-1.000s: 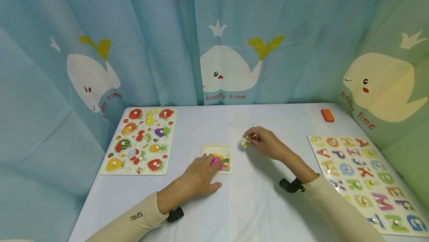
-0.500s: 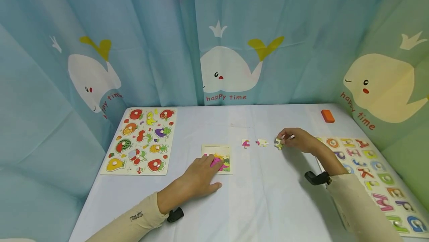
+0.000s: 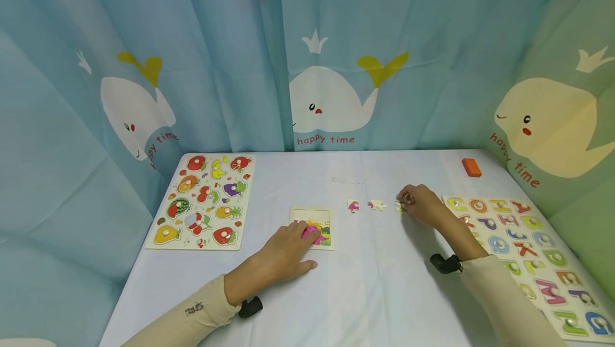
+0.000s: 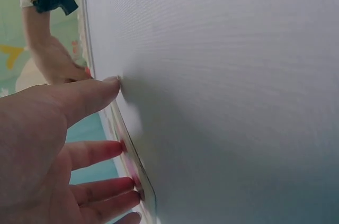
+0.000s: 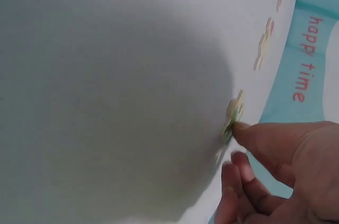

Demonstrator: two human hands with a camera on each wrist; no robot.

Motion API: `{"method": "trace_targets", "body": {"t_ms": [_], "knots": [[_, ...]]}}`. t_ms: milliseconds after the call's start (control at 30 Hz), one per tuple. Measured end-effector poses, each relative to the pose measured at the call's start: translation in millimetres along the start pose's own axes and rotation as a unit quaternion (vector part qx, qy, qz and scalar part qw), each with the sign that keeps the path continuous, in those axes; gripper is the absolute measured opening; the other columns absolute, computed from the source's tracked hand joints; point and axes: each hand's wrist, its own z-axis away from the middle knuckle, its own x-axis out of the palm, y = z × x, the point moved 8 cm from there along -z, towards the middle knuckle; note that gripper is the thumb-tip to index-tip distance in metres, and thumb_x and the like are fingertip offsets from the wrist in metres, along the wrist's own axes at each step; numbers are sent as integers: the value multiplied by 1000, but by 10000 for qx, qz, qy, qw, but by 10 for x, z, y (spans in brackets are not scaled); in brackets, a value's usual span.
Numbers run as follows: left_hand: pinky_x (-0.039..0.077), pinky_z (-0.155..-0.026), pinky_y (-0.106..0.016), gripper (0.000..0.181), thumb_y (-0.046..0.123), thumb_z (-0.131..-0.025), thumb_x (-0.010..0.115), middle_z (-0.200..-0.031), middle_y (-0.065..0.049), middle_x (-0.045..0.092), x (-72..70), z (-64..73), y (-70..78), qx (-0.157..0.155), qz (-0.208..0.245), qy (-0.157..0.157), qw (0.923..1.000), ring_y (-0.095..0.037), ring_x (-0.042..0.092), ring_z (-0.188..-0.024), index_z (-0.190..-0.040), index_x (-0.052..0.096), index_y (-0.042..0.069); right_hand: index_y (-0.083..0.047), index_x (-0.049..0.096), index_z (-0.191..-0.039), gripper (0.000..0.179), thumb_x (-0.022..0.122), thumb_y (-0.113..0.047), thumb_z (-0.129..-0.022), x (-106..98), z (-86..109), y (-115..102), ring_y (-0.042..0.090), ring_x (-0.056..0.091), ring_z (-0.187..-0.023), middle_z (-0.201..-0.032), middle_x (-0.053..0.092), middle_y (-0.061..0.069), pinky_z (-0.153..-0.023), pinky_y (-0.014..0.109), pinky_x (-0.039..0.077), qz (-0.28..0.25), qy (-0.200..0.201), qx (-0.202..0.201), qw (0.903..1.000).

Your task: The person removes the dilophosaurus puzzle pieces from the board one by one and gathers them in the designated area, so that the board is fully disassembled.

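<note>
My left hand [image 3: 288, 251] lies across a small framed jigsaw board [image 3: 299, 213], its fingertips resting on a pink printed part [image 3: 311, 234] and covering some of the picture. My right hand [image 3: 423, 205] is at the right end of a row of loose jigsaw pieces. In the right wrist view, its thumb tip touches a cream-and-green jigsaw piece [image 5: 237, 108] lying on the cloth, while the other fingers are bent loosely with a gap below the thumb. Farther left lie a white-and-pink jigsaw piece [image 3: 377, 205] and a mostly pink jigsaw piece [image 3: 353, 205].
A fruit peg puzzle board [image 3: 202, 203] lies at the left of the white-covered table [image 3: 355, 293]. Along the right side is an alphabet peg puzzle board [image 3: 528, 251], partly under the right forearm. An orange block [image 3: 471, 167] stands near the back right, before the blue curtain [image 3: 240, 58].
My right hand has moved right, laying the jigsaw pieces out in a row. The last one has come down on the cloth. My left hand has stayed on the board.
</note>
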Motion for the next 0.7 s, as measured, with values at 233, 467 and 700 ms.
{"method": "trace_targets", "body": {"t_ms": [233,467,700], "knots": [[46,-114,-46,62,45,-98,73,-149,-11,55,-14,27,-62,-95,290,-7,9995,-27,53,-139,-151,57,17,7,63,-119,24,68,3,-96,81,-42,-409,46,62,-104,-113,59,31,-87,58,53,-92,318,11,9995],[44,-117,-48,62,43,-99,72,-153,-14,54,-11,106,-129,-256,415,-85,9988,-30,51,-143,-152,57,14,6,67,-120,22,68,1,-98,446,-97,-1241,33,67,-95,-106,65,21,-84,48,58,-757,49,-875,9933],[46,-116,-51,60,44,-100,70,-157,-17,51,14,224,-221,-257,438,-64,9987,-31,50,-145,-150,58,13,3,65,-132,34,71,-4,-100,897,-106,-1865,25,67,-100,-118,63,16,-82,36,60,-963,-708,-1103,9867]]}}
